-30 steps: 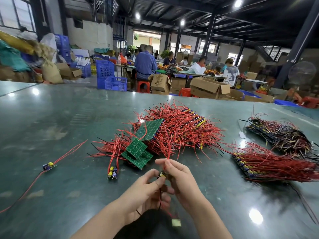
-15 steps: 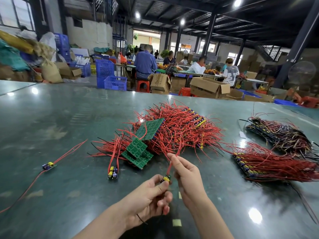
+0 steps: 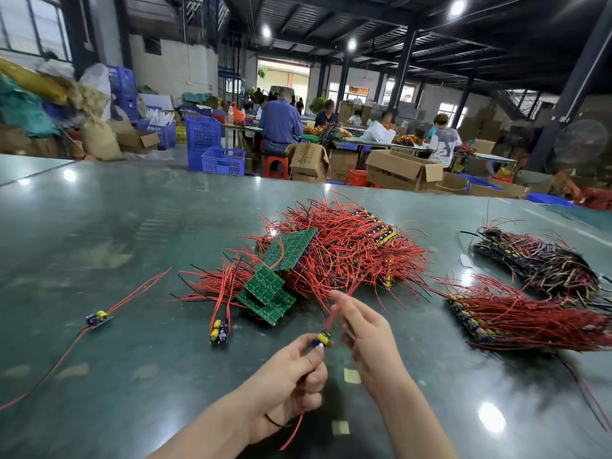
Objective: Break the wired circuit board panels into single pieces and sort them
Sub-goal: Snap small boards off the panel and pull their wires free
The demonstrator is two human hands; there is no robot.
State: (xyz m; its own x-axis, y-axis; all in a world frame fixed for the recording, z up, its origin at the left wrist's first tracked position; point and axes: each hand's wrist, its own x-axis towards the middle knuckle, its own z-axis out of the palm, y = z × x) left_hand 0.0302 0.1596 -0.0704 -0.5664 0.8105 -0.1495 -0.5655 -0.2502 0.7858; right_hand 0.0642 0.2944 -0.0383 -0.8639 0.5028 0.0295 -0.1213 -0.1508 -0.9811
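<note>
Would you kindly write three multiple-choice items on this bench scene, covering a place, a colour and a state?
1. Where does the lone single board with a long red lead lie?
A. far left of the table
B. on the big pile
C. in a crate

2. What colour are the bare panel backs on the pile?
A. blue
B. green
C. white

3. What is the left hand doing?
A. resting flat
B. pinching a small board
C. pointing

Key:
1 A: single board lies alone, left.
2 B: panels are green.
3 B: left hand pinches small board.
</note>
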